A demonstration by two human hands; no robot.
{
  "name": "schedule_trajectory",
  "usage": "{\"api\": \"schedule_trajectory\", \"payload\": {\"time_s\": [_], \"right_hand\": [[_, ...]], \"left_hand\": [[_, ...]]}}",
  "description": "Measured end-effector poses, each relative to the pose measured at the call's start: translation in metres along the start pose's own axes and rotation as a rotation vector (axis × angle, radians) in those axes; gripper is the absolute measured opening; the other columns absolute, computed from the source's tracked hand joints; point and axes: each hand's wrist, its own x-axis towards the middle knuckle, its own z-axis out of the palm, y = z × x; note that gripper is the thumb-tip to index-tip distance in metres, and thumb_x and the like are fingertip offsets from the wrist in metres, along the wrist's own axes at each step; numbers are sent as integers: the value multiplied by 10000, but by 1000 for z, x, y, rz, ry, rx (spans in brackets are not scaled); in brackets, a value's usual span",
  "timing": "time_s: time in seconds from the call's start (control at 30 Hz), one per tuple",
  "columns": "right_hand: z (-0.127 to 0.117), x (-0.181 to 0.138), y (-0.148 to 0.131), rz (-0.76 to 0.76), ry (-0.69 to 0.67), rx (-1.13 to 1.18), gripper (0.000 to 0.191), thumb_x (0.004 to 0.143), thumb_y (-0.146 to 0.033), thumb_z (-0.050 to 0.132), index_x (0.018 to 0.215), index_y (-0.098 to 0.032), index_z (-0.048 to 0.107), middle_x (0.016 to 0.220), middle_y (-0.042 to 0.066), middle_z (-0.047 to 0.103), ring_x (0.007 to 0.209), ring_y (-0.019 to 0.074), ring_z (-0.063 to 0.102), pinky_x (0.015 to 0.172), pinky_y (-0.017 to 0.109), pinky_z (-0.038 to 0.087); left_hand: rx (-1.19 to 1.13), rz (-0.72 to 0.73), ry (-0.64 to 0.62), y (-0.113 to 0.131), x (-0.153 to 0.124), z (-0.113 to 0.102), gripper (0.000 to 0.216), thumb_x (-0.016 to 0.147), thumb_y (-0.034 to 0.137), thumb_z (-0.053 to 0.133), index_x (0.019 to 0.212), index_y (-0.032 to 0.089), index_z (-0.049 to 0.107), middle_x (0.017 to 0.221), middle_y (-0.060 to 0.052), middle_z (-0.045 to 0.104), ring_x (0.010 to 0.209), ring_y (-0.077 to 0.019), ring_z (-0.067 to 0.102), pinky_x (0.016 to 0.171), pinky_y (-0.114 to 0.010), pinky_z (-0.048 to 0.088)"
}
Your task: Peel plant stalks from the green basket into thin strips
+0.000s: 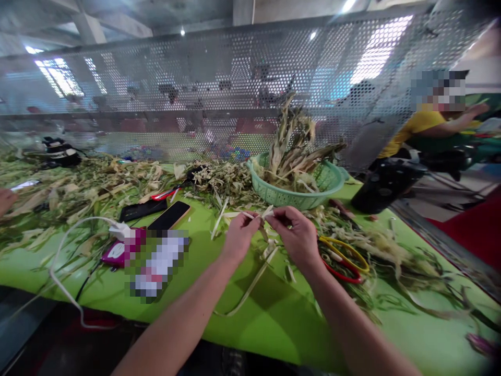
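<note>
Both hands meet over the green table point(235, 334), fingers pinched on pale strips of dried corn husk point(267, 213). My left hand point(240, 237) is closed on one side of the husk strips. Close on its right, my right hand point(294, 236) pinches the other side between thumb and fingers. Under the hands a long narrow husk strip point(252, 286) curls down across the table. Beside my right wrist lie scissors point(344, 258) with yellow and red handles, partly among husk scraps. How the strips join between my fingertips is too small to make out.
A green plastic basket point(274, 194) of dried husks stands behind the hands. Husk scraps point(117, 183) cover the left and back. A black phone point(170, 216) and a purple power bank point(121, 250) with a white cable lie left. A black bin point(387, 183) and a person point(422, 125) are right.
</note>
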Motion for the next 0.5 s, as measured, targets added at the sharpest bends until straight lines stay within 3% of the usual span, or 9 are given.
{"api": "schedule_trajectory", "payload": {"time_s": [0.1, 0.2, 0.33, 0.5], "right_hand": [[-1, 0, -2, -101, 38, -93, 78, 814, -264, 670, 779, -196, 654, 737, -5, 606, 649, 129, 516, 616, 252, 409], [-2, 0, -2, -106, 50, -95, 73, 815, -265, 672, 789, -198, 658, 741, -4, 606, 651, 130, 513, 617, 255, 409], [-2, 1, 0, 16, 29, 17, 123, 798, -309, 685, 794, -189, 656, 704, -6, 600, 629, 127, 497, 593, 255, 398], [-2, 3, -2, 250, -149, 283, 236, 762, -393, 712, 846, -178, 663, 720, 2, 604, 625, 123, 505, 561, 241, 396]], "left_hand": [[20, 24, -48, 3, -1, -1, 191, 776, 337, 655, 837, 160, 618, 704, 10, 567, 716, -126, 521, 725, -264, 406], [17, 53, -124, 8, -2, -2, 233, 782, 377, 661, 855, 162, 612, 709, 9, 558, 723, -127, 524, 712, -259, 411], [52, 87, -167, 12, -4, -6, 294, 778, 436, 665, 883, 167, 612, 763, -2, 586, 692, -114, 517, 661, -242, 407], [7, 54, -188, 11, -4, -8, 256, 789, 401, 655, 882, 170, 596, 754, 1, 592, 667, -104, 509, 629, -226, 390]]}}
